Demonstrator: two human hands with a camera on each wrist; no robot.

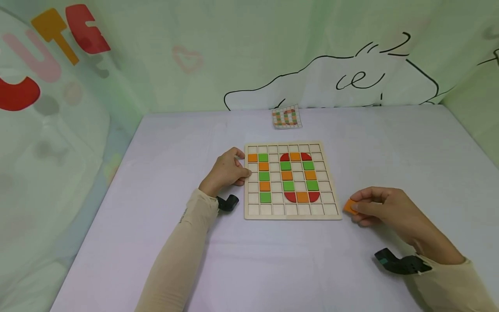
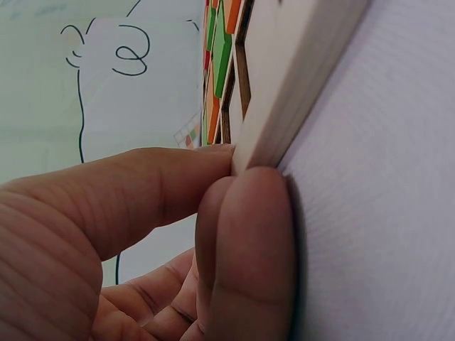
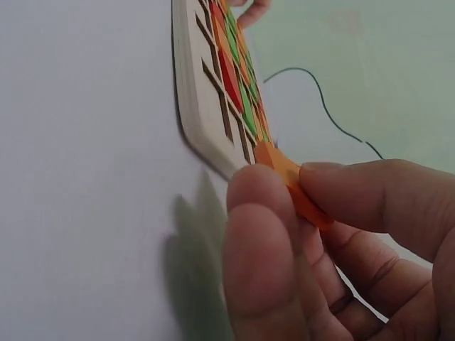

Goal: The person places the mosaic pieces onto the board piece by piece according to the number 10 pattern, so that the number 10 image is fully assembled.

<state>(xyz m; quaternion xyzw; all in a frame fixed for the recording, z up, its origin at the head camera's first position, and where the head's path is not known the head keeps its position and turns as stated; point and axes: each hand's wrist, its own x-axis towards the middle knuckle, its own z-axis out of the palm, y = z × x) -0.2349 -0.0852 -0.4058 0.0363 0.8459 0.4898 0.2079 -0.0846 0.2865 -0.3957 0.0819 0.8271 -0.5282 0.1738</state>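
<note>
A wooden grid board [image 1: 277, 209] lies on the table, its recesses partly filled with orange, green and red tiles. One column of green and orange squares stands at its left, with an orange tile [image 1: 253, 158] beside its top. A ring of red, orange and green pieces fills the middle right. My left hand [image 1: 225, 169] holds the board's left edge, its thumb [image 2: 163, 181] and fingertips touching the rim in the left wrist view. Beyond the lower right corner, my right hand [image 1: 386, 208] pinches an orange tile [image 3: 284, 170] between thumb and fingers. The tile is partly hidden by the fingers.
A small pattern card [image 1: 287, 117] lies behind the board at the table's back edge, showing a similar coloured grid. White cloth [image 1: 296, 264] covers the table. A printed curtain [image 1: 156, 65] hangs behind and at the sides. Each wrist wears a black camera mount [image 1: 401, 263].
</note>
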